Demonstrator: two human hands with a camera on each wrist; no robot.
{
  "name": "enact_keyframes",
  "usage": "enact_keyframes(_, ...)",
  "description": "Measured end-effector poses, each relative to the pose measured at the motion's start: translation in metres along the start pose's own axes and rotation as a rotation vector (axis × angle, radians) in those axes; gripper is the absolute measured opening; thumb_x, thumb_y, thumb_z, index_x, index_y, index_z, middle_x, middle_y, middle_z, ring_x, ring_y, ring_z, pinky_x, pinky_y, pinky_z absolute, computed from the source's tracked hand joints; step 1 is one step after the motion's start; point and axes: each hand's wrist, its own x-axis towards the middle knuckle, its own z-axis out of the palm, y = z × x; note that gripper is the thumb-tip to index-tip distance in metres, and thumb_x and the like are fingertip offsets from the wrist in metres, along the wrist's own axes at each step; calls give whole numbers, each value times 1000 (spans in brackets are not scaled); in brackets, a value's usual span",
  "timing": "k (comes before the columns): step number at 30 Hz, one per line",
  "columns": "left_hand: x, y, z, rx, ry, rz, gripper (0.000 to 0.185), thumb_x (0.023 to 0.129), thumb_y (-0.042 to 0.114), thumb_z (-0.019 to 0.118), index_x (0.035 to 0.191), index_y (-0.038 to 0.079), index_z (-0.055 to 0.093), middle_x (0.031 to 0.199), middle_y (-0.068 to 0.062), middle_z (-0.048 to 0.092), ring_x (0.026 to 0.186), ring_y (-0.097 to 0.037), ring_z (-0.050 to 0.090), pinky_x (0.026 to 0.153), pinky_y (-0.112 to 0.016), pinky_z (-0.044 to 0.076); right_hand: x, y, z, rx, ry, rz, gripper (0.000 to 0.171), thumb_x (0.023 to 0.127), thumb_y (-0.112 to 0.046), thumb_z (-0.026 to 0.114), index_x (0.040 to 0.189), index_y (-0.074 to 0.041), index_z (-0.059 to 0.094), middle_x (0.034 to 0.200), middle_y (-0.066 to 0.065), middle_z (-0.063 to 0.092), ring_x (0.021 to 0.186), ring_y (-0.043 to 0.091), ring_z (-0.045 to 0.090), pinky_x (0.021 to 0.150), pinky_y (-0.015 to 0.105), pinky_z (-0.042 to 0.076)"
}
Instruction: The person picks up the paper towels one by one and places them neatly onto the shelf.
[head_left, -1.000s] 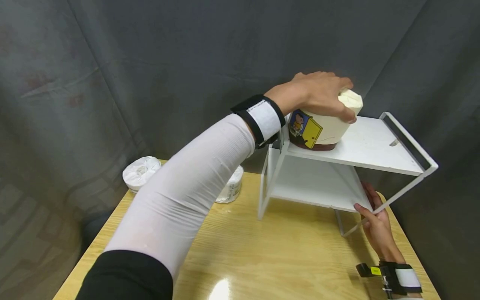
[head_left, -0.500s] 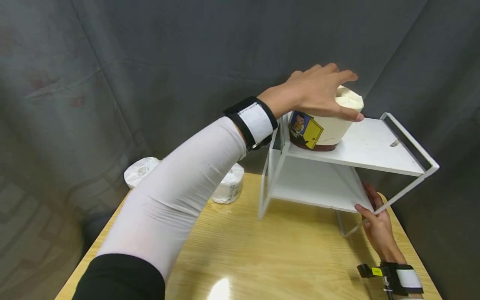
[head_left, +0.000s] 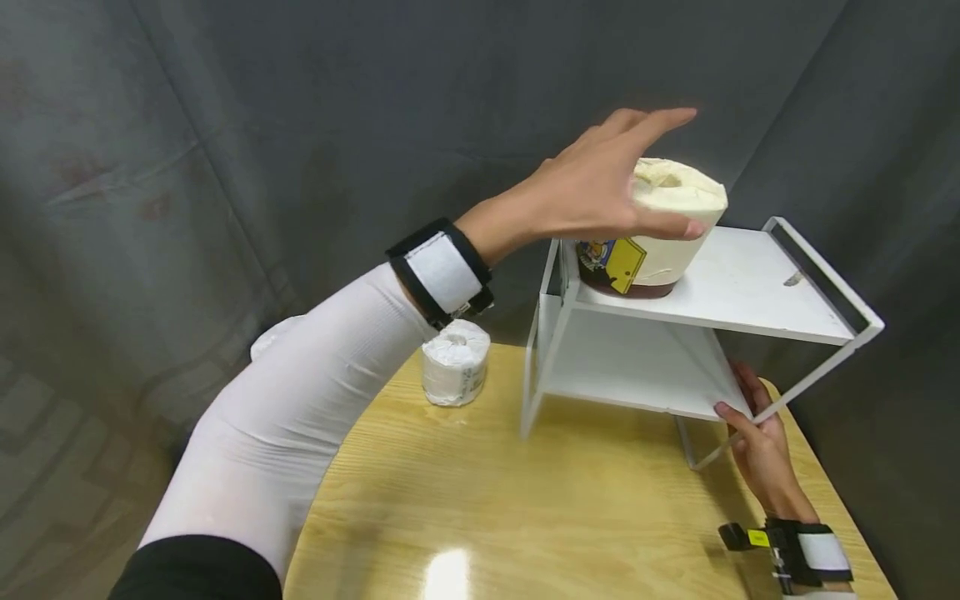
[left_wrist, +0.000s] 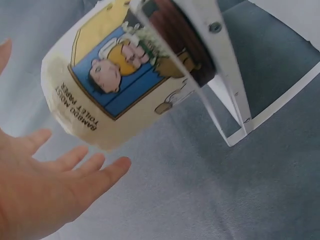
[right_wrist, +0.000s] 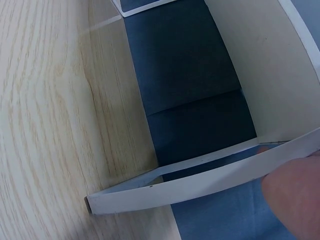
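A large cream-wrapped toilet paper roll [head_left: 678, 250] with a cartoon label stands upright at the left end of the upper board of a white two-tier shelf rack [head_left: 757, 283]. My left hand [head_left: 592, 187] hovers at the roll's left side, fingers spread and thumb stretched across its front in the head view. The left wrist view shows a gap between those fingers and the roll [left_wrist: 115, 75]. Low on the rack's right side, my right hand [head_left: 768, 458] grips the lower board's corner and side frame, thumb in front. The right wrist view catches only part of that hand [right_wrist: 295, 195] against the white frame [right_wrist: 200, 187].
A smaller white-wrapped toilet paper roll [head_left: 455, 371] stands on the wooden table [head_left: 480, 500], left of the rack. Another white roll [head_left: 273, 336] is mostly hidden behind my left sleeve. Grey curtains [head_left: 360, 125] hang close behind the table and rack.
My left hand has let go of the large roll, its fingers spreading and lifting off the top while the hand draws back left. The roll stays on the upper board; my right hand keeps its hold.
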Motion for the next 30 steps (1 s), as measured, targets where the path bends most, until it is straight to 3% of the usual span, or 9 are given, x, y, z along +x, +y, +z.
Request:
enact_keyframes(4, -11, -6, 6, -84, 38, 26, 113, 80, 70, 78, 170, 33, 21, 173, -2, 24, 149, -16, 37, 110, -33, 43, 1, 1, 1, -7, 0, 7, 72, 106, 13, 44, 169, -14, 20, 169, 2, 20, 139, 3, 38, 106, 9, 42)
enact_keyframes(11, -21, -16, 22, -154, 63, 13, 115, 80, 63, 83, 170, 29, 20, 172, -6, 24, 149, -16, 36, 111, -29, 41, 0, 2, 0, -2, 3, 18, 73, 106, 13, 44, 168, -16, 22, 171, 3, 16, 141, 3, 36, 106, 9, 41)
enact_keyframes(18, -14, -20, 38, -201, 69, -46, 119, 79, 58, 87, 171, 29, 17, 171, -10, 24, 147, -19, 39, 112, -30, 42, 0, 4, -2, 29, -8, -7, 72, 105, 15, 43, 167, -14, 24, 168, 2, 21, 140, 3, 39, 108, 10, 41)
enact_keyframes(30, -2, -26, 55, -215, 113, -50, 115, 83, 48, 88, 171, 23, 17, 168, -8, 34, 149, -17, 35, 114, -32, 40, -1, 5, -3, 20, -7, -7, 73, 105, 15, 43, 169, -14, 21, 171, 4, 18, 141, 2, 39, 108, 10, 41)
